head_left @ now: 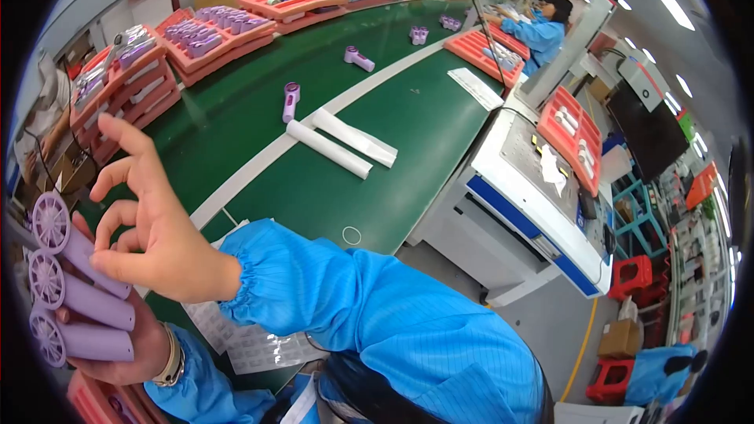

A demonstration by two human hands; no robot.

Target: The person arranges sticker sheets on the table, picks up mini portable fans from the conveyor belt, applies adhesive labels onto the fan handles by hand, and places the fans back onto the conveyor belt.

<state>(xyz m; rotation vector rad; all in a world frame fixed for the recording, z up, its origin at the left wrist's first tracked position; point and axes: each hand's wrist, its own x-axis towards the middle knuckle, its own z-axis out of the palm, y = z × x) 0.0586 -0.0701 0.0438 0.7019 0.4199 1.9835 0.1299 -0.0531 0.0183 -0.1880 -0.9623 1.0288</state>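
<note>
At the lower left, my left hand [145, 345], with a band at its wrist, is closed around three purple handheld fans: an upper fan [52, 224], a middle fan [86, 298] and a lower fan [86, 341]. Their round grilles face left and their handles point right. My right hand [149, 224] hovers over the upper fan with its fingers spread and partly curled. Its thumb lies close to that fan's handle; whether they touch I cannot tell. Nothing shows between the right fingers. Below the right forearm lie sheets of labels [263, 351].
The green bench [408, 126] carries two white rolls [330, 149] and another purple fan [290, 102]. More fans lie farther along. Stacked pink trays [200, 55] line the far left side. A co-worker in blue [542, 31] sits at the back right, near a white machine [518, 180].
</note>
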